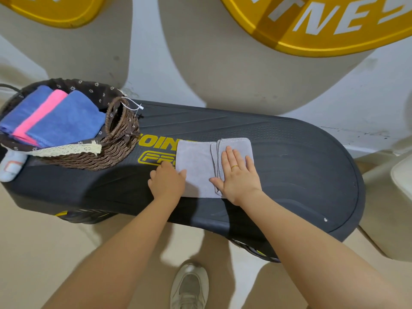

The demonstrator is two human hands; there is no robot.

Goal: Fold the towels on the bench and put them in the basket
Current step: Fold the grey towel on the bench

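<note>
A grey towel (pixel 196 166) lies partly folded on the black bench (pixel 301 163), its right part doubled over. My right hand (pixel 238 175) presses flat on that doubled part with straight fingers. My left hand (pixel 166 180) grips the towel's near left edge with curled fingers. At the bench's left end stands a brown wicker basket (pixel 111 152) with a dark flowered lining. Folded blue towels (pixel 66 121) and a pink towel (pixel 40 114) lie in it.
Large yellow round signs (pixel 323 25) hang on the white wall behind the bench. A white bottle (pixel 10 166) lies at the bench's far left edge. My shoe (pixel 189 286) stands on the beige floor below. A pale object (pixel 401 175) sits at the right edge.
</note>
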